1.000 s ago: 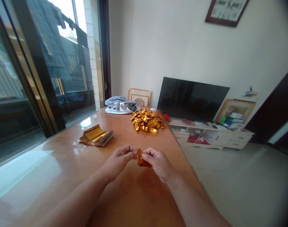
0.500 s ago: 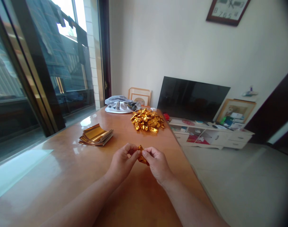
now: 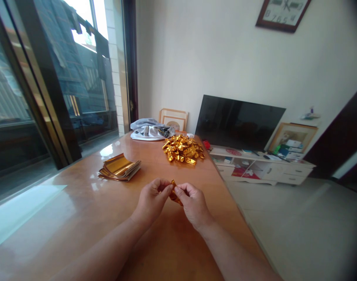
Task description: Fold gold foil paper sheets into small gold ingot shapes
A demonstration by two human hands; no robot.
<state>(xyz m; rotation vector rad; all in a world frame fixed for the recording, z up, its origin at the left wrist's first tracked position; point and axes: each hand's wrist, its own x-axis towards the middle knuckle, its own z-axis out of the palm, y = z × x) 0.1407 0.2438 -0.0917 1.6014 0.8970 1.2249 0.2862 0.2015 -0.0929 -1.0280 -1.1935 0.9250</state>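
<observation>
Between my two hands, over the near part of the wooden table (image 3: 108,218), is a folded piece of gold foil paper (image 3: 175,198). My left hand (image 3: 153,198) pinches its left side between thumb and fingers. On the other side, the thumb and fingers of my right hand (image 3: 194,203) are closed on it too, and both hands cover much of it. A stack of flat gold foil sheets (image 3: 120,167) lies to the left, its edges slightly curled. Farther off, a heap of folded gold foil pieces (image 3: 182,149) sits near the table's right edge.
Folded grey and white clothing (image 3: 150,130) rests at the table's far end, with picture frames (image 3: 174,117) behind it. To the right, past the table's edge, stand a television (image 3: 240,123) and a low white cabinet (image 3: 266,168). A glass sliding door (image 3: 79,78) is at left.
My right hand has shifted very slightly left, and the foil piece between my fingers has moved a little with it. The stack and the heap stay as they were.
</observation>
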